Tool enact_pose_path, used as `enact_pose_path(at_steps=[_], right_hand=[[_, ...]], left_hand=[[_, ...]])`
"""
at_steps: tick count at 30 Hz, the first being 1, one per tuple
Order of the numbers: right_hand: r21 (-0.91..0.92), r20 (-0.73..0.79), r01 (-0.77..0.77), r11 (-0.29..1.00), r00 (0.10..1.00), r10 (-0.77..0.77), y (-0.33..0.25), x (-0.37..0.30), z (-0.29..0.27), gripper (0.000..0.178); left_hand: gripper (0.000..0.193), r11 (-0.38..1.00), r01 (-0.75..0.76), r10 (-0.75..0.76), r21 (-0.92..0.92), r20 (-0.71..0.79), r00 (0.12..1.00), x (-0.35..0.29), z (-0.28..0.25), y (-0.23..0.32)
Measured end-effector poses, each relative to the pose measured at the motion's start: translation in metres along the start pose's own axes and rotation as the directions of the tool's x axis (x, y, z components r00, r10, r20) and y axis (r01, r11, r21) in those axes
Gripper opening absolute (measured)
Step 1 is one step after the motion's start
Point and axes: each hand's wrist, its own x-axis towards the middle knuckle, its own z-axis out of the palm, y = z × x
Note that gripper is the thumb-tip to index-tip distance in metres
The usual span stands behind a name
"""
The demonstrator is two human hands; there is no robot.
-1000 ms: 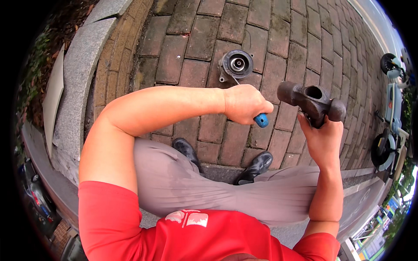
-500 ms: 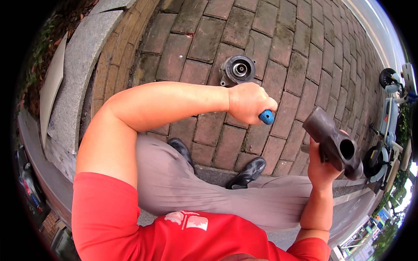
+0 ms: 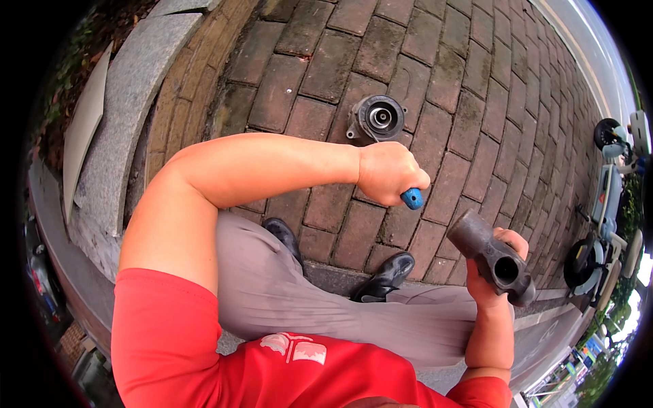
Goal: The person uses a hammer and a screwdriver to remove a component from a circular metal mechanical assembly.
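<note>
My left hand (image 3: 389, 170) is closed around a tool with a blue handle (image 3: 412, 198). Only the rounded handle end, with a small hole in it, sticks out of the fist; the tool's other end is hidden. On the right, my right hand (image 3: 481, 290) grips a heavy dark metal hammer (image 3: 479, 243) close up behind its head, whose round eye faces up. The hammer's handle is hidden from this view. Just beyond my left fist, a round metal machine part (image 3: 364, 121) with a dark grooved ring and a central shaft rests on the paving.
Red-brown brick paving (image 3: 381, 47) spreads out in front. My black shoes (image 3: 386, 275) stand at its near edge. A grey stone kerb (image 3: 146, 75) runs along the left. At the far right is a parked light-blue scooter (image 3: 605, 197).
My right hand has brought the hammer left and closer to me, and its head has tilted a little. The left fist with the blue handle has dipped slightly. The view has shifted a little.
</note>
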Motion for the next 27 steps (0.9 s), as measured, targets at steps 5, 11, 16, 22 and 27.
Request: enact_pose_path(at_steps=[5, 11, 16, 22, 27], right_hand=[[-0.275, 0.071, -0.125, 0.953, 0.986, 0.150, 0.011, -0.010, 0.014, 0.040], [-0.382, 0.038, 0.072, 0.921, 0.997, -0.063, -0.008, 0.010, 0.005, 0.025], [-0.324, -0.045, 0.041, 0.945, 0.997, -0.058, -0.021, 0.015, 0.004, 0.021], [-0.350, 0.063, -0.010, 0.937, 0.997, 0.034, -0.006, -0.006, -0.008, 0.037], [-0.167, -0.016, -0.017, 0.986, 1.000, 0.014, -0.004, -0.011, -0.011, 0.042]], left_hand=[[0.022, 1.000, -0.015, 0.015, -0.010, 0.010, 1.000, 0.002, 0.000, 0.000], [0.018, 1.000, -0.023, 0.020, 0.020, 0.138, 0.990, -0.002, 0.003, 0.010], [0.020, 1.000, 0.014, -0.014, -0.009, 0.080, 0.997, 0.002, -0.006, 0.006], [0.020, 0.998, 0.037, -0.035, -0.042, 0.047, 0.998, 0.005, -0.011, 0.001], [0.019, 0.989, 0.047, -0.057, -0.140, -0.066, 0.996, 0.011, -0.018, -0.005]])
